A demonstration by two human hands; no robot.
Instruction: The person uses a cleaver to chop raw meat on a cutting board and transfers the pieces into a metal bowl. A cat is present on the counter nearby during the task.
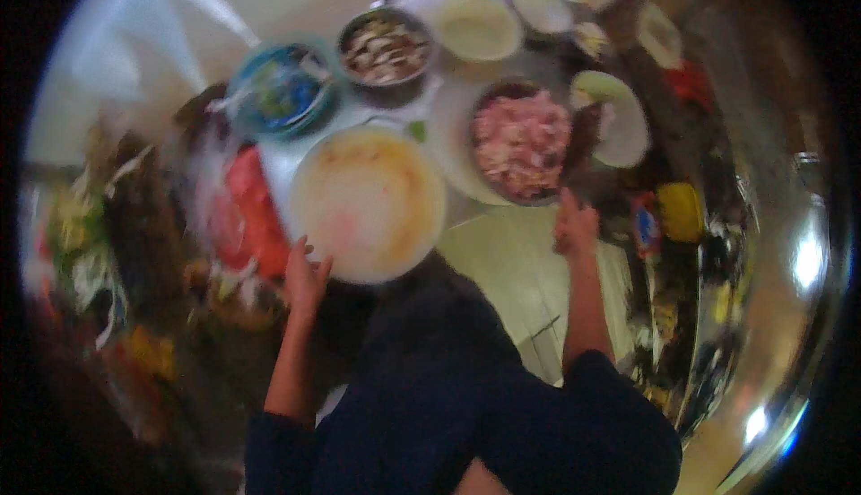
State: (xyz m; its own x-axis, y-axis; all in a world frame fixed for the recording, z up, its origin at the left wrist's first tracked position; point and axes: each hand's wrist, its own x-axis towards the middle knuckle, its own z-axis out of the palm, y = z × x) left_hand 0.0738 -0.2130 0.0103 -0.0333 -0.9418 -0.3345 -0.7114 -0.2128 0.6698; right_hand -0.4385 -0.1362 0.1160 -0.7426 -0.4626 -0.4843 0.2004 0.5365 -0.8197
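A round, pale chopping board (359, 195) with brownish and pink stains lies in front of me. My left hand (307, 275) is at its lower left edge, fingers apart; whether they touch the rim is blurred. To the right of the board, my right hand (574, 224) is closed round the handle of what looks like a cleaver. Its dark, broad blade (584, 141) points away from me, along the right side of a bowl (478, 172) heaped with chopped raw pink meat (522, 136). The picture is too blurred to tell whether the blade touches the bowl.
Beyond the board stand a teal basin (244, 118) with blue plastic in it, a metal bowl (343, 66) of chopped pieces and a pale, round basin (475, 27). Red plastic bags (254, 204) lie at left. A light green basin (625, 127) and a yellow item (680, 212) are at right.
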